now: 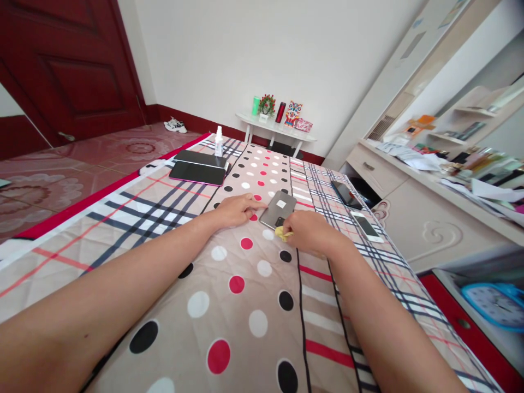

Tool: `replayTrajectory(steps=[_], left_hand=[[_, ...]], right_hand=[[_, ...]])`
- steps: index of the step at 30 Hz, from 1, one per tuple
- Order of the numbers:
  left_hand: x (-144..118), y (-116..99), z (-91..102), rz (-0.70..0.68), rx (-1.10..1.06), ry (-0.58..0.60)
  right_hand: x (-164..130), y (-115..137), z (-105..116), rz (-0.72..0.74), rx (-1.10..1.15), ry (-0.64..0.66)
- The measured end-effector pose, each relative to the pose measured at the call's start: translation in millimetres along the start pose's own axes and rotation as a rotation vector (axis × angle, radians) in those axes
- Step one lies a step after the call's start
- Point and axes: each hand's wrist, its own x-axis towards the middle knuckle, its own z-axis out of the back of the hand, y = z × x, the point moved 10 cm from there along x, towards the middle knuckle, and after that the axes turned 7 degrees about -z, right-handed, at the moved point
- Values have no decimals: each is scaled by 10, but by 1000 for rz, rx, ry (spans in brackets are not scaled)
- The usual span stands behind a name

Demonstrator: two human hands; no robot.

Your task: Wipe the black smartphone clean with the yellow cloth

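Note:
A grey smartphone (276, 214) lies back side up on the bed cover, with a small white label on it and a dark camera block at its near corner. My left hand (235, 210) rests on the cover at the phone's left side. Its index finger is stretched out to the phone's edge, and the other fingers are partly bent. Pinched in my right hand (307, 230) is a small yellow cloth (282, 233), held against the phone's near end by the camera block. My fingers hide part of the cloth and that corner.
Two dark tablets (196, 173) and a clear spray bottle (219, 143) stand at the far left of the bed. To the right lie a dark phone (346, 195) and a white phone (367, 226). A cluttered dresser (393, 188) borders the right side; a small white table (276, 128) stands beyond.

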Motion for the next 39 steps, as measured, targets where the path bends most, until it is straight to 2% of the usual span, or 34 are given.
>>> replayTrajectory(steps=[4, 7, 9, 15, 21, 26, 30, 33, 37, 39], left_hand=[[-13, -3, 21, 28, 26, -22], [-23, -17, 35, 25, 39, -59], [-19, -65, 42, -15, 56, -86], [32, -234, -45, -188, 77, -55], [55, -135, -51, -186, 54, -90], [43, -133, -33, -181, 63, -99], [32, -171, -40, -165, 92, -73], [35, -179, -44, -134, 113, -76], [45, -214, -22, -83, 135, -123], [51, -243, -3, -58, 135, -158]], right_hand=[[133, -511, 42, -226, 2, -36], [231, -830, 70, -386, 57, -192], [278, -891, 16, -417, 124, -260], [322, -579, -191, -330, 344, -271], [233, -196, -225, -224, 504, -231], [116, 153, -222, -75, 548, -231], [147, 230, -243, 19, 532, -237], [281, -34, -228, -22, 505, -293], [460, -614, -190, -202, 507, -422], [503, -784, -197, -257, 523, -466]])
